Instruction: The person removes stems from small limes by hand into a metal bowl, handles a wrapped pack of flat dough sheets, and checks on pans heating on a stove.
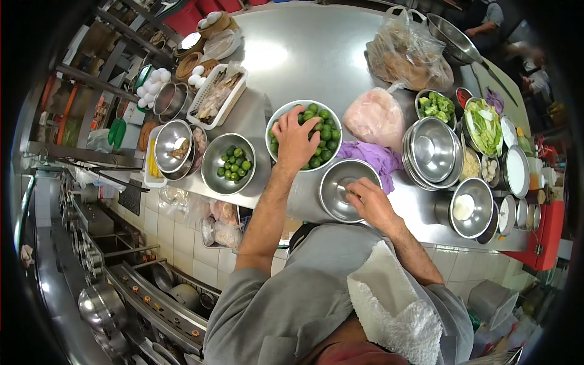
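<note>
My left hand (296, 139) reaches over a white-rimmed bowl (268, 129) heaped with small green limes (328, 131). Its fingers are apart and curved down onto the fruit, and no lime is plainly gripped. Above a steel bowl (333, 193) at the table's near edge is my right hand (372, 204), fingers drawn together in a pinch; whatever they hold, if anything, is hidden. To the left, another steel bowl (210, 173) contains several limes (236, 164). A crumpled purple cloth (365, 155) lies between the white-rimmed bowl and the stacked steel bowls (433, 149).
On the right stand bowls of broccoli (437, 106) and leafy greens (482, 128), beside a pale bagged lump (374, 115). A large plastic bag (404, 52) and a colander (451, 36) sit farther back. A white basket (218, 94) and eggs (155, 88) are at left.
</note>
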### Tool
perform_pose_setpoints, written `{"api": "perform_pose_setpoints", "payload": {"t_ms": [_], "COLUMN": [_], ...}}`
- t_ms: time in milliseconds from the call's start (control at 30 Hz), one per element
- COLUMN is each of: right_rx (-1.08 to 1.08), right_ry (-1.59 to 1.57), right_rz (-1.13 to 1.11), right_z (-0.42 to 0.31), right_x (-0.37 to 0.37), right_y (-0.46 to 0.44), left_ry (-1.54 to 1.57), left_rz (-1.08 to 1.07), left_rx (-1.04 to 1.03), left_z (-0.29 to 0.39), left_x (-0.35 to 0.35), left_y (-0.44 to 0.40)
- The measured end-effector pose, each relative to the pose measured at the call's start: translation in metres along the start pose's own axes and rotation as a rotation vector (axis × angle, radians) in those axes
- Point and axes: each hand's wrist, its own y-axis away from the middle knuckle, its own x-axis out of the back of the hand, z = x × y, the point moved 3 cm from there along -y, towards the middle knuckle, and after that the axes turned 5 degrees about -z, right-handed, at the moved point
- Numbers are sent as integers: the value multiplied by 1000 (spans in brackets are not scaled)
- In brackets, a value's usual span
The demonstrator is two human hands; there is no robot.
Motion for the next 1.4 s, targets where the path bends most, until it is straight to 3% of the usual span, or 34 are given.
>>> {"api": "perform_pose_setpoints", "payload": {"t_ms": [233,333,400,433,500,533,767,1100,1200,1267,1400], "right_rx": [97,79,64,55,54,65,-84,-62,53,-90,-155], "right_ry": [-23,-94,-136,-182,-226,-260,-504,-546,-480,-612,-566], "right_rz": [118,246,270,290,302,260,23,139,194,188,135], "right_z": [-2,-14,-23,-29,-32,-26,-11,7,7,10,18], "right_x": [10,23,27,27,22,14,-7,-16,-16,-15,-10], "right_y": [-9,-21,-33,-37,-44,-46,-37,-14,-12,-11,-11], "left_ry": [-44,143,703,702,618,623,713,805,845,876,915], "left_rz": [7,79,-213,-218,-172,-177,-122,-155,-173,-190,-197], "left_rx": [-60,-93,254,265,5,-20,48,40,47,60,100], "left_z": [10,30,40,43,54,57,50,68,70,70,74], "left_x": [13,38,40,39,39,37,19,10,7,4,4], "left_y": [-1,9,24,33,44,50,88,106,108,106,106]}}
